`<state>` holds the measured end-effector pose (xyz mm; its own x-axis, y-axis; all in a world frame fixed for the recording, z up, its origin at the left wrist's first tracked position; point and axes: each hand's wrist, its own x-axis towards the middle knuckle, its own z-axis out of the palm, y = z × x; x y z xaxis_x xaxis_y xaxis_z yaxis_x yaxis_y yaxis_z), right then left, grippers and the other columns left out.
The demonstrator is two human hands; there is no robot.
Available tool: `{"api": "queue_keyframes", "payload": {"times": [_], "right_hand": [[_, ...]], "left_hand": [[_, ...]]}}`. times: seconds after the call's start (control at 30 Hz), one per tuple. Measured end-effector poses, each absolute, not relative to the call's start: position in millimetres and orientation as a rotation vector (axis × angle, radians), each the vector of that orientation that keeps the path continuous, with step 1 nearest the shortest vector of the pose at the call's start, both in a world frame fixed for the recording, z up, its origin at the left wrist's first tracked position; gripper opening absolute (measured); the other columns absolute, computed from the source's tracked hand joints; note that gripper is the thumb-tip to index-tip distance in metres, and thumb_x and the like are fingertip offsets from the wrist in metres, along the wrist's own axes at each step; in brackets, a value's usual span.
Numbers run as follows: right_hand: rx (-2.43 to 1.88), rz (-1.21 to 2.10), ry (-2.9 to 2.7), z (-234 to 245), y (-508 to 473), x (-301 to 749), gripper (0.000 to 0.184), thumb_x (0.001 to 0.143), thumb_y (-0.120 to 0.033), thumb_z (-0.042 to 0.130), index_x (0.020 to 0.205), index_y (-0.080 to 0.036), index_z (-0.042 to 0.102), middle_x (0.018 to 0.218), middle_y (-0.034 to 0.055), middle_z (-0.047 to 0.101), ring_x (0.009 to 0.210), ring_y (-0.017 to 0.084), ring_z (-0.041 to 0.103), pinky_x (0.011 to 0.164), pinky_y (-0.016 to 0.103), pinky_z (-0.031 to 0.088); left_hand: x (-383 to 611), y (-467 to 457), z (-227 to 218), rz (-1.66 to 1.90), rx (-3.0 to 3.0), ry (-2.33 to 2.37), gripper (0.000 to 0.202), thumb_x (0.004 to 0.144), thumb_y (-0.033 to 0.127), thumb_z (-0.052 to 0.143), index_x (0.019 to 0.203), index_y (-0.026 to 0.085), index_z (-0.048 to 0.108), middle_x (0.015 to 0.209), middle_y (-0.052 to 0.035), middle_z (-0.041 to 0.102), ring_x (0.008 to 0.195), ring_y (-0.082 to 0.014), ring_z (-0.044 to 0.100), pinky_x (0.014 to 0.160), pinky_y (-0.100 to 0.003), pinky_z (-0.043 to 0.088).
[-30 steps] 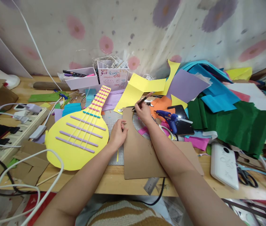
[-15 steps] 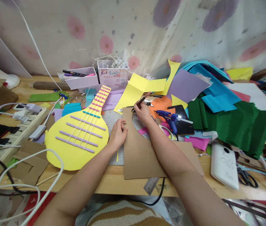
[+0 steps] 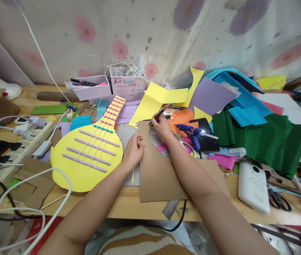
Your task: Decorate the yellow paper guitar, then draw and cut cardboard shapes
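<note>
A brown cardboard sheet [image 3: 154, 180] with a curved cut-out lies in front of me. At its left edge is my left hand [image 3: 134, 150], fingers curled against the board; the fingertips are partly hidden. My right hand [image 3: 162, 126] grips a dark patterned pen [image 3: 160, 113] over the cardboard's narrow upper arm, by the cut-out; its tip is hidden by the fingers. To the left lies a yellow paper-covered lute shape [image 3: 86, 177] with purple strips and white strings. A blue glue gun [image 3: 193, 134] rests right of my right hand.
A grey cutting mat [image 3: 129, 177] lies under the cardboard. Yellow paper [image 3: 150, 102] and dark green crepe paper [image 3: 272, 141] spread behind and right. A white power bank [image 3: 254, 186] and scissors [image 3: 279, 200] sit at right. White cable [image 3: 67, 177] loops at left, near a power strip [image 3: 14, 159].
Almost nothing differs. Both hands, the pen and the cardboard stay in the same places, with only a very slight shift of the view.
</note>
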<state>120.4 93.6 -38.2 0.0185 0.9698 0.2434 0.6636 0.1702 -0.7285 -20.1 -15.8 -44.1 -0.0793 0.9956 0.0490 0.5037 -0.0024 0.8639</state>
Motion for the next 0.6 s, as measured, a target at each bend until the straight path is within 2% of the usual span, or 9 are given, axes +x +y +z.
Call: {"api": "queue_keyframes", "payload": {"times": [0.6], "right_hand": [[-1.467, 0.571, -1.728, -34.3, 90.9, 117.2, 0.019, 0.079, -0.035, 0.044, 0.079, -0.019, 0.053, 0.076, 0.0056, 0.06, 0.069, 0.019, 0.055, 0.07, 0.031, 0.041]], "left_hand": [[-20.0, -15.8, -43.5, 0.988, 1.581, 1.651, 0.03, 0.071, 0.006, 0.056, 0.098, 0.018, 0.05, 0.069, 0.0039, 0.043, 0.073, -0.0138, 0.051, 0.075, -0.028, 0.041]]}}
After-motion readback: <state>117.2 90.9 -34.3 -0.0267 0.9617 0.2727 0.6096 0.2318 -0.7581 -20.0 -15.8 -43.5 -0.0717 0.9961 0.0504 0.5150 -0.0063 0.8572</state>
